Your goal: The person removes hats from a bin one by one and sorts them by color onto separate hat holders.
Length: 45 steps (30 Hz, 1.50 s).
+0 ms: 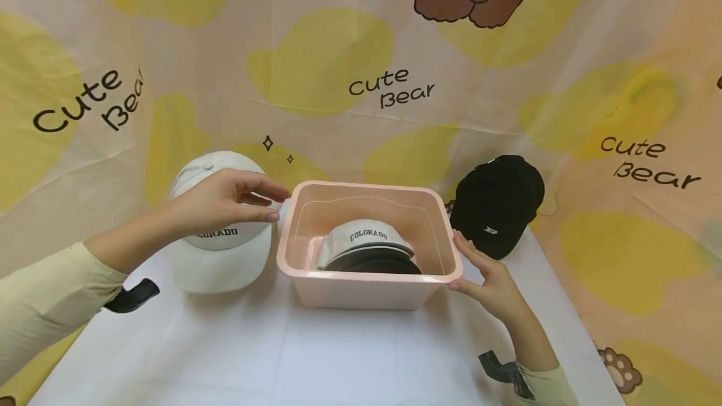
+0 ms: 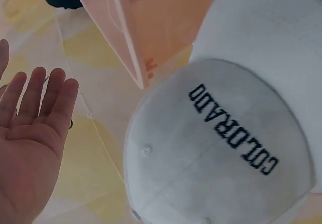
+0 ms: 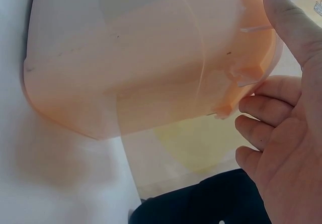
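Observation:
A pink plastic bin [image 1: 361,293] stands on the white table. Inside it lies a white cap [image 1: 369,232] lettered COLORADO, with a black brim [image 1: 375,262] showing in front of it. My right hand [image 1: 491,281] touches the bin's right end, thumb at the front corner and fingers along the side just below the rim. Short of the left rim, my left hand [image 1: 231,202] hovers with loosely extended fingers, holding nothing. It partly hides a second white COLORADO cap [image 2: 216,148] beside the bin. In the left wrist view, the palm faces the camera.
A black cap [image 1: 499,205] sits right of the bin, close behind my right hand. Behind the table [image 1: 338,356] hangs a cloth [image 1: 321,61] printed with bears and "Cute Bear". Dark straps [image 1: 133,296] are on both wrists.

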Each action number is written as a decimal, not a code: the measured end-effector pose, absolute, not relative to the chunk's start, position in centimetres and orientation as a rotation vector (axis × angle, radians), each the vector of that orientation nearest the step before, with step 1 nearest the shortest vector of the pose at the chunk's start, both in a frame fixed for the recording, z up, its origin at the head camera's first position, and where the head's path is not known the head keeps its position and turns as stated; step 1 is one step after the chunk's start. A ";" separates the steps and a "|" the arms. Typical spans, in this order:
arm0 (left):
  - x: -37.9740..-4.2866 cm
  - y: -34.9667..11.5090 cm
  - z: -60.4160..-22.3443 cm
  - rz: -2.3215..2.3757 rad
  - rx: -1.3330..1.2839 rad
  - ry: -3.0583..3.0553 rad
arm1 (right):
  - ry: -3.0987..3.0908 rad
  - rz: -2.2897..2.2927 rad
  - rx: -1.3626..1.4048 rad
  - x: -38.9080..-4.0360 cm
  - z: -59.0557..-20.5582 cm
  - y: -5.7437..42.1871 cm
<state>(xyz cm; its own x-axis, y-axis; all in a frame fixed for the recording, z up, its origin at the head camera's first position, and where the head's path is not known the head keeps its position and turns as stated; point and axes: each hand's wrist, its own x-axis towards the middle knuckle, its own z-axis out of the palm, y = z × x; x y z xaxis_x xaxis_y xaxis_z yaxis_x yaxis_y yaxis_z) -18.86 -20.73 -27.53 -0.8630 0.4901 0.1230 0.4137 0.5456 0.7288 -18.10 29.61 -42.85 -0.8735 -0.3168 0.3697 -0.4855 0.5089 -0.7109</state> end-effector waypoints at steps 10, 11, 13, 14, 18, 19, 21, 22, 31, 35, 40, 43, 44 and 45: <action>-21.8 -17.9 -25.9 1.152 0.831 2.588 | -2.573 1.316 0.668 -18.1 -43.0 29.5; -22.0 -17.6 -25.8 1.161 0.840 2.576 | -2.576 1.314 0.666 -18.1 -42.9 29.6; -22.6 -16.8 -25.5 1.176 0.857 2.545 | -2.583 1.304 0.660 -18.1 -43.0 29.7; -22.8 -16.3 -25.3 1.181 0.865 2.529 | -2.581 1.300 0.659 -18.1 -43.0 29.7; -23.8 -14.0 -24.7 1.180 0.940 2.459 | -2.557 1.296 0.689 -18.0 -43.2 30.0; -24.0 -13.4 -24.6 1.179 0.958 2.441 | -2.545 1.299 0.705 -18.0 -43.3 30.0; -24.3 -12.3 -24.4 1.165 0.996 2.419 | -2.523 1.313 0.742 -18.0 -43.4 30.1; -24.4 -11.9 -24.3 1.160 1.012 2.407 | -2.514 1.321 0.754 -18.1 -43.5 30.1; -26.2 -9.0 -25.4 1.179 1.066 2.311 | -2.493 1.313 0.764 -18.3 -43.5 30.0; -26.7 -8.0 -26.3 1.131 1.073 2.310 | -2.513 1.301 0.747 -18.2 -43.5 29.9; -27.2 -6.9 -27.7 1.103 1.078 2.284 | -2.486 1.317 0.776 -18.3 -43.5 29.9; -27.3 -6.5 -28.4 1.098 1.077 2.268 | -2.472 1.323 0.789 -18.4 -43.6 29.9; -27.3 -6.4 -28.7 1.098 1.072 2.262 | -2.470 1.322 0.793 -18.4 -43.6 29.9; -27.3 -6.3 -28.9 1.094 1.065 2.259 | -2.471 1.322 0.793 -18.4 -43.6 29.9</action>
